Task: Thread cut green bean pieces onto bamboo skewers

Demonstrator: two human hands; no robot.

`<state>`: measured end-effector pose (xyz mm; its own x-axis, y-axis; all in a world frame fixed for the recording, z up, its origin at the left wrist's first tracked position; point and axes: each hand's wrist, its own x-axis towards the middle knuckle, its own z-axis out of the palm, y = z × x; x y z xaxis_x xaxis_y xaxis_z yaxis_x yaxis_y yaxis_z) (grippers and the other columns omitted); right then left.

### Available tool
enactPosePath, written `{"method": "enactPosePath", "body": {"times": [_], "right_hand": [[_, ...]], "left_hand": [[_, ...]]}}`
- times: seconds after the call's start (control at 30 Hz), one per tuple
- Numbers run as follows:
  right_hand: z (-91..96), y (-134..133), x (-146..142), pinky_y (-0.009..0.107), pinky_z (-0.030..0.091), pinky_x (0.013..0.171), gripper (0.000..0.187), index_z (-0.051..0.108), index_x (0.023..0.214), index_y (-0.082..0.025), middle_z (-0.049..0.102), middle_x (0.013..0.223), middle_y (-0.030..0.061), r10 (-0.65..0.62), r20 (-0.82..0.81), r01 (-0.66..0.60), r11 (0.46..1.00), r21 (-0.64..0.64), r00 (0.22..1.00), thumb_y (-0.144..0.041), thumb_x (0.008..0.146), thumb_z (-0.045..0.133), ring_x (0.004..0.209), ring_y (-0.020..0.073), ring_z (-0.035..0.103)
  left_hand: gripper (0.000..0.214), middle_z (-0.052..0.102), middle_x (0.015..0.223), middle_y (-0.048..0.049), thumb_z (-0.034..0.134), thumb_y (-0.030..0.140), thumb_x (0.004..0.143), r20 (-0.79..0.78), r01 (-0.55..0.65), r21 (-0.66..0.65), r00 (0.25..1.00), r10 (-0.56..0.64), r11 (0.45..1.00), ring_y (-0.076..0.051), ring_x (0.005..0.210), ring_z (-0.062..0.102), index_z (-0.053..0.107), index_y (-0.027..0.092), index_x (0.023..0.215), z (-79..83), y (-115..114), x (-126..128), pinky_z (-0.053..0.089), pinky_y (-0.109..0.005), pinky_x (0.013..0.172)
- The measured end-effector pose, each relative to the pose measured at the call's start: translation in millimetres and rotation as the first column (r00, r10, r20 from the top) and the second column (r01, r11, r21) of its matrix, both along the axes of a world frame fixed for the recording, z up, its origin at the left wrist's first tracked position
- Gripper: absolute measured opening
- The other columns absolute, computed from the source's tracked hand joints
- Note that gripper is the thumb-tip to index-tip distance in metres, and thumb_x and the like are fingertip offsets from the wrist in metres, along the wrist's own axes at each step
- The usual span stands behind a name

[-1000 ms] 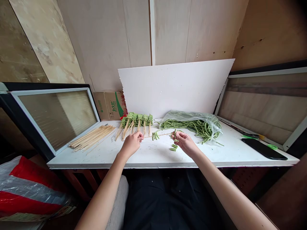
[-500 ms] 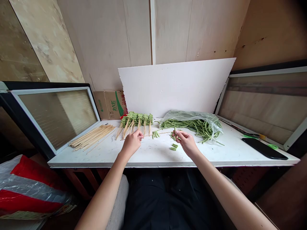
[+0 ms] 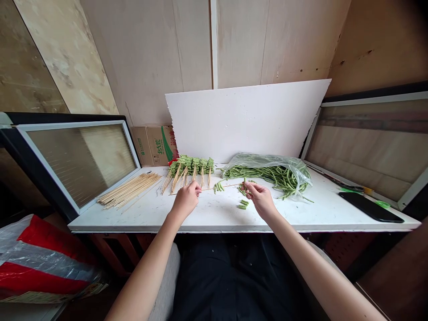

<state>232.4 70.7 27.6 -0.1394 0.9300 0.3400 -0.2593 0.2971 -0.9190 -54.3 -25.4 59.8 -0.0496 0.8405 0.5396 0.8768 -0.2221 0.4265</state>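
Observation:
My left hand [image 3: 187, 198] is closed around a thin bamboo skewer [image 3: 230, 185], which runs level to the right above the table. Several short green bean pieces [image 3: 219, 186] are threaded on its middle. At the skewer's right end, my right hand [image 3: 259, 197] pinches another cut bean piece [image 3: 244, 180] against the tip. Below and beside the right fingers, loose cut bean pieces [image 3: 243, 204] lie on the white table [image 3: 207, 218]; some are partly hidden by the hand. Behind my left hand, finished bean skewers [image 3: 194, 164] lie in a stacked row with their sticks pointing toward me.
Bare bamboo skewers [image 3: 129, 191] are spread at the left. Long green beans [image 3: 267, 175] lie in a clear plastic bag at the back right. A black phone [image 3: 370, 207] rests near the right edge. A white board [image 3: 250, 122] and a cardboard box [image 3: 154, 145] stand behind.
The threaded bean pieces now tilt a little differently on the skewer. Both hands keep their hold, and the whole view has shifted slightly.

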Motion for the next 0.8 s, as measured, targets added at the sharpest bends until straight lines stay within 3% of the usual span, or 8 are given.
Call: {"method": "enactPosePath", "body": {"times": [0.37,0.8], "right_hand": [[-5.4,-1,-6,0.030,0.042,0.052,0.043,0.080,0.084,-0.021,0.073,0.083,0.0050,-0.020,-0.032,0.020,1.000,0.008,0.999,-0.063,0.075,0.086,0.056,0.0119,0.049],[-1.3,-8,-10,0.030,0.042,0.053,0.042,0.078,0.085,-0.021,0.072,0.081,0.0033,-0.060,-0.077,0.063,0.997,0.035,0.995,-0.062,0.077,0.086,0.052,0.0102,0.046]], "left_hand": [[0.034,0.073,0.084,-0.0036,0.046,-0.010,0.080,0.071,0.116,0.042,0.990,-0.118,0.992,-0.019,0.081,0.074,0.061,0.020,0.086,-9.6,6,-10,0.054,-0.026,0.070],[0.030,0.073,0.084,-0.0049,0.047,-0.006,0.080,0.158,0.146,0.007,0.977,-0.146,0.989,-0.019,0.084,0.073,0.062,0.019,0.085,-10.0,7,-6,0.054,-0.026,0.073]]}}
